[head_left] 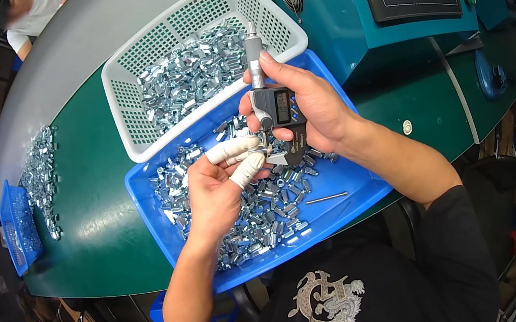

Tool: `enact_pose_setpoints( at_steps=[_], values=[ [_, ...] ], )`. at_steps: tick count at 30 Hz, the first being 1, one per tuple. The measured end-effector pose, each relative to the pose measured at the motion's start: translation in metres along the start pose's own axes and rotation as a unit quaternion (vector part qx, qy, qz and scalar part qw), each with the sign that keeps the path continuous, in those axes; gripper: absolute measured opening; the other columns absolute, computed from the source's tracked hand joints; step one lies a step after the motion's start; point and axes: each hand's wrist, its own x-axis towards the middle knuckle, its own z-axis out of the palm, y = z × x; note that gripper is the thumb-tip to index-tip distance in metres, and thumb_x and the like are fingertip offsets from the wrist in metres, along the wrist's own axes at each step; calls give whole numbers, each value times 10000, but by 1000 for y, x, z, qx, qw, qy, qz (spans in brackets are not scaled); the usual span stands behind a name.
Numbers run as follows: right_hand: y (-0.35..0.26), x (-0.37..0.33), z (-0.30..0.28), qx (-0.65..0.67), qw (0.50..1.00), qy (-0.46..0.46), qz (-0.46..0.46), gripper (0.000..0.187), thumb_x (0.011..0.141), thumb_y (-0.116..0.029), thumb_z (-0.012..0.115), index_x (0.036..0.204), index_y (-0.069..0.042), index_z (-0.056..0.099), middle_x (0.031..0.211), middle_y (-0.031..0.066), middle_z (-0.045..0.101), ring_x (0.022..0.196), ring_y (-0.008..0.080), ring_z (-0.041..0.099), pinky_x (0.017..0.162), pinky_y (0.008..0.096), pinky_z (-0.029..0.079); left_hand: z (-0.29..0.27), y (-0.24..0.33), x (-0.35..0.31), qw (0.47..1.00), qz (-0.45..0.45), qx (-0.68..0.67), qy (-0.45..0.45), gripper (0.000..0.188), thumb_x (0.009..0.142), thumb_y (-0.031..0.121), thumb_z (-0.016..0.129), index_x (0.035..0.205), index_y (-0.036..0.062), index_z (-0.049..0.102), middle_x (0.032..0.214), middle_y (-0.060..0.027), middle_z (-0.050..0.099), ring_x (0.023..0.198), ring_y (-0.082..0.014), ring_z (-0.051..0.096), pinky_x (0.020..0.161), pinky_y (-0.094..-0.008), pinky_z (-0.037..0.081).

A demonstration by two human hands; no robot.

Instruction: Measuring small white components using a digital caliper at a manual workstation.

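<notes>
Green table (pixel 95 208) is overlaid by a blue tray (pixel 349 176) of small metal parts (pixel 273 209), behind which a white basket (pixel 129 124) sits. Above the tray, a digital micrometer (pixel 274 114) is gripped by the right hand (pixel 314 107). One part, seemingly, is pinched by the left hand (pixel 215 192) at its anvil.

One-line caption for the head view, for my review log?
Right hand holds a digital micrometer; left hand sets a small metal part in it, above a blue tray.

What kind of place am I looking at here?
Probably a factory inspection bench: a blue tray of small metal parts, a digital micrometer in the right hand, a teal machine cabinet behind.
</notes>
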Motion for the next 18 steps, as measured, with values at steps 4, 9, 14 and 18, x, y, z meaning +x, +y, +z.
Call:
enact_pose_setpoints(
  at_steps=[4, 9, 14, 18],
  values=[
    [-1, -1, 0, 24, 1000, -8, 8, 391, 966, -448, 415, 1064, -76, 486, 847, 102, 630, 681, 130, 645, 381, 185, 407, 0, 0, -1, 1000, 7, -2, -2, 221, 838, -10, 640, 1058, -24, 622, 979, -109, 667, 829, -174, 659, 727, -283, 573],
    [2, -1, 3, -25, 1000, 10, -7, 389, 966, -443, 421, 1057, -72, 492, 843, 98, 625, 673, 122, 635, 380, 181, 402, -2, -2, -1, 1000, 18, 18, -4, 210, 840, -2, 641, 1049, -26, 624, 965, -104, 670, 834, -169, 658, 738, -279, 564],
    [-1, -5, 4, -51, 998, 24, -8, 403, 984, -431, 375, 1091, -62, 496, 832, 84, 611, 667, 115, 620, 375, 178, 390, -6, -5, 3, 991, 14, 134, 9, 211, 807, 79, 715, 991, -7, 655, 860, -45, 668, 738, -80, 604, 672, -212, 497],
    [-2, -4, 1, -41, 999, 29, -7, 412, 979, -432, 390, 1113, -52, 470, 832, 91, 612, 668, 128, 619, 376, 188, 397, -31, 8, 14, 974, 152, 110, 125, 199, 805, 83, 718, 979, 6, 661, 824, -21, 650, 701, -57, 580, 594, -196, 473]
  ],
)
